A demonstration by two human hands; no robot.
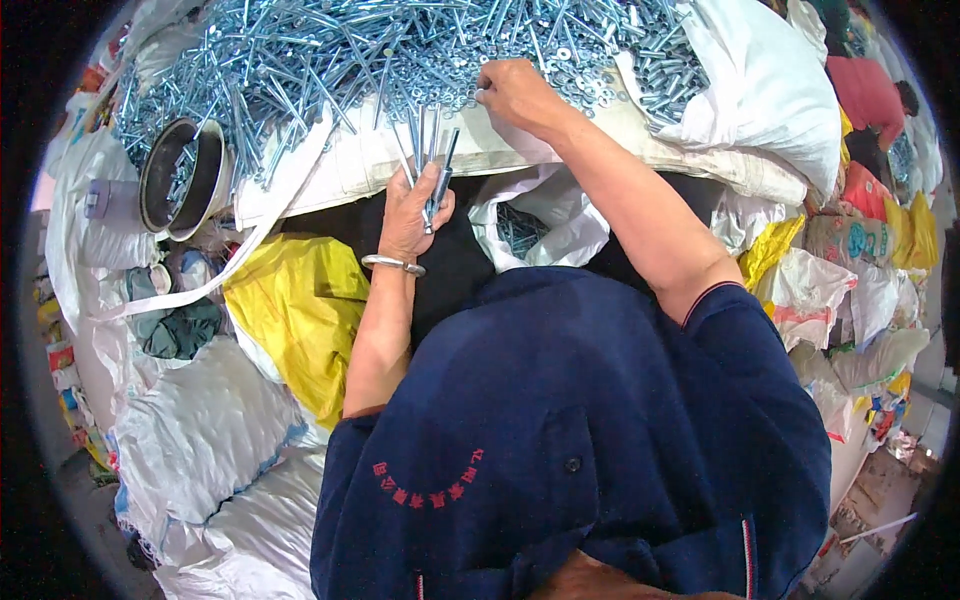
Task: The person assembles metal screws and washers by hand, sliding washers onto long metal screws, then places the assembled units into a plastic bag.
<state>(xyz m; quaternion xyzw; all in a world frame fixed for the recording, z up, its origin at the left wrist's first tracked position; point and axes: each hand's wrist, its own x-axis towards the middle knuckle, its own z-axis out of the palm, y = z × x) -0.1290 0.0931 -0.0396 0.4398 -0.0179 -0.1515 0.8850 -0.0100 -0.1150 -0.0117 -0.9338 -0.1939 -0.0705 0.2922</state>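
Observation:
My left hand (406, 218) is closed round several long metal bolts (443, 178), held upright in a loose bundle; at least one carries a thicker sleeve. Its wrist wears a metal bangle (393, 265). At the front of the heap, my right hand (520, 97) has its fingers curled together over small loose washers (440, 92). What its fingertips hold, if anything, is hidden. Behind both hands spreads a heap of long silvery bolts (300, 60), tangled in all directions. Shorter metal sleeves (660, 85) lie heaped right of my right hand.
White sacking (690, 158) edges the work surface. A dark round pan (163, 180) with a few metal pieces tilts at the left. An open white sack (580, 230) with metal parts sits below my hands. A yellow sack (305, 310) and white sacks (200, 430) crowd the left side.

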